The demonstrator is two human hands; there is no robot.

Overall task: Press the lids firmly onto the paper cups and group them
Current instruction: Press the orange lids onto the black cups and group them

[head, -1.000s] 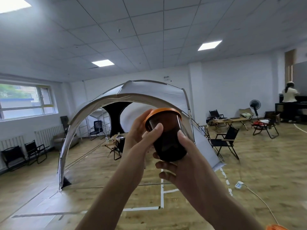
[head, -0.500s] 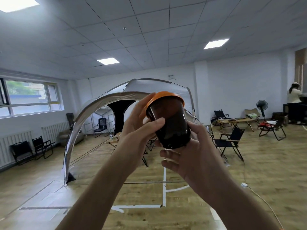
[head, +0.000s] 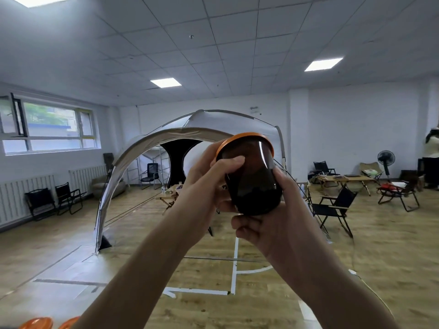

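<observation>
Head camera. The room is showing a wood-plank floor with a matte grain, and white tape lines are running across it at the centre. A white grid ceiling is carrying flat rectangular light panels. A window is sitting in the far-left wall above a ribbed white radiator. A domed fabric tent with a beige arched edge is standing at the far centre. A black folding chair is standing to the right of the hands, with a low wooden table and a standing fan farther back. A person is standing at the far right edge. Orange discs are showing at the near-left bottom edge; the surface under them is out of view.

The cup is being held up in the air at the centre, between both hands, tilted with its mouth end up and away. Its wall is dark, glossy and tapered toward the base, and a bright reflection streak is running down it. The lid is round, orange and smooth, and is sitting on the mouth; whether it is fully seated cannot be told.

The left hand is gripping the upper part, with the thumb lying across the wall just below the lid rim and the fingers wrapping behind. The right hand is cupping the base, with the thumb pressing on the right wall and the fingers curling underneath.
</observation>
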